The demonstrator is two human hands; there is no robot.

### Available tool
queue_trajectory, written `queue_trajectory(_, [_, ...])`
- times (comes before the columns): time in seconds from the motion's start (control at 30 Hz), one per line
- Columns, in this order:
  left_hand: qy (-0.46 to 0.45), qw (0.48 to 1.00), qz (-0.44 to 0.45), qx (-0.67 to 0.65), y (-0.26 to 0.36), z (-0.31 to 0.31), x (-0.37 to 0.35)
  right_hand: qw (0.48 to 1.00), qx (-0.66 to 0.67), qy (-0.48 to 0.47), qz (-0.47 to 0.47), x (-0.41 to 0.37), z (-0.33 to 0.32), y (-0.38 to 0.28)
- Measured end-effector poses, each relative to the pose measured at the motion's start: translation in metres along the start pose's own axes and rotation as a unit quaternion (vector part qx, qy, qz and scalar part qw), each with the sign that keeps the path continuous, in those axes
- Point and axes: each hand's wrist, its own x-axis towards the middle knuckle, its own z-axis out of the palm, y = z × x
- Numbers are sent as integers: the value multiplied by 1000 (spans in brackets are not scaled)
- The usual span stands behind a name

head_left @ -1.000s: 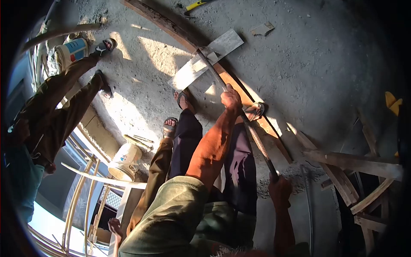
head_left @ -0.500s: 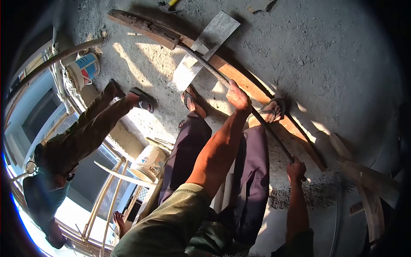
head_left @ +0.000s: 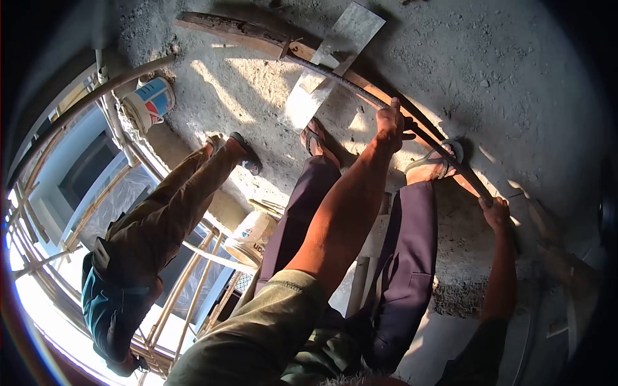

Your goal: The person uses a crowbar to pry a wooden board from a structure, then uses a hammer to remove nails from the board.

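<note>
A long ribbed rebar (head_left: 335, 78) runs diagonally from the timber plank (head_left: 232, 32) toward the lower right. My right hand (head_left: 494, 213) is wrapped round the bar near its lower end, out to the right. Farther up, my left hand (head_left: 390, 123) is at the bar with its fingers apart, some pointing up and others to the right. It seems to touch the bar without gripping it. Beneath the bar, a flat grey sheet (head_left: 357, 31) lies across the plank. My sandalled feet (head_left: 438, 164) stand beside the plank.
At left a person in dark trousers (head_left: 174, 215) stands close to bamboo railings (head_left: 84, 225). One white bucket (head_left: 151, 103) is at upper left, another (head_left: 251, 235) stands nearer my leg. Loose timber (head_left: 566, 270) lies at the right on the rough concrete floor (head_left: 476, 71).
My left hand has loosened from the bar and its fingers have spread. My right hand, still gripping, has swung up and rightward with the bar's end. The whole view has shifted somewhat.
</note>
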Motion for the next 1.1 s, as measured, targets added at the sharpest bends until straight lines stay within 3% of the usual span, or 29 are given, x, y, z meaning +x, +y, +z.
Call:
queue_trajectory(0.03, [-36, 999, -6, -19, 0, -7, -2, 998, 6, -49, 29, -21, -31, -16])
queue_trajectory(0.1, [-96, 995, -16, -17, 12, -20, -20, 998, 55, 30, 11, -74, -71, -46])
queue_trajectory(0.13, [-15, 998, -35, 49, 23, -23, -22, 1000, 2, -3, -6, -93, -70, -41])
queue_trajectory(0.17, [-3, 997, -32, 75, 48, -33, -44, 1000, -9, 1, 15, -118, -90, -66])
queue_trajectory(0.27, [160, 982, 76, 58, 85, -90, -28, 994, -46, -4, 96, -179, -133, -128])
queue_trajectory(0.3, [170, 978, 120, 34, 98, -114, -19, 989, -99, 17, 107, -198, -139, -143])
queue_trajectory(0.37, [166, 978, 112, 53, 126, -171, 1, 984, -85, -36, 154, -229, -157, -168])
queue_trajectory(0.53, [231, 955, 178, 54, 178, -246, -15, 988, -44, -9, 148, -312, -182, -187])
queue_trajectory(0.57, [204, 970, 130, 32, 184, -259, -22, 984, -50, 1, 170, -324, -196, -203])
queue_trajectory(0.7, [144, 980, 131, -29, 179, -292, -54, 969, -95, 41, 224, -338, -247, -256])
queue_trajectory(0.77, [130, 987, 80, -44, 170, -308, -69, 960, -140, 68, 233, -347, -270, -278])
queue_trajectory(0.87, [114, 993, 1, -40, 158, -342, -89, 964, -168, 124, 163, -349, -275, -300])
queue_trajectory(0.93, [112, 993, -7, -31, 157, -364, -106, 977, -37, 52, 206, -339, -289, -333])
queue_trajectory(1.0, [140, 989, -9, -43, 168, -386, -138, 975, -62, 32, 213, -319, -301, -356])
queue_trajectory(1.1, [137, 990, 29, -31, 163, -440, -149, 974, -125, 77, 175, -281, -311, -375])
